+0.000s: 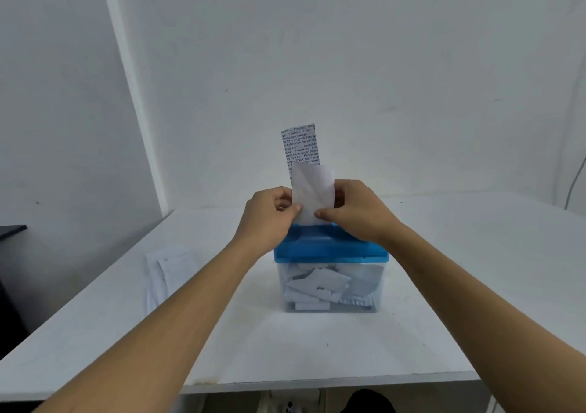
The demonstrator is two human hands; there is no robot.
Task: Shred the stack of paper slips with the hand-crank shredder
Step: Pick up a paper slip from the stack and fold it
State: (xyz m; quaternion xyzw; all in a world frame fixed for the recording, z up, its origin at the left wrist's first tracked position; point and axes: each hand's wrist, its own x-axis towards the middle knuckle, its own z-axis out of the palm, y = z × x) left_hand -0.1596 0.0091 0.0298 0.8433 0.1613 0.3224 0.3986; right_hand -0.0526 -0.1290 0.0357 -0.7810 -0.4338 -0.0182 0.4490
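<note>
Left hand (269, 212) and right hand (355, 211) pinch paper slips (312, 193) upright, aligning them over shredder (329, 247) slot.

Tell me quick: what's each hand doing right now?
Left hand: pinching the white paper slip by its left edge.
Right hand: pinching the same slip by its right edge.

blue shredder lid (329, 247), clear bin (329, 289), black-printed white slip (301, 146)
</note>
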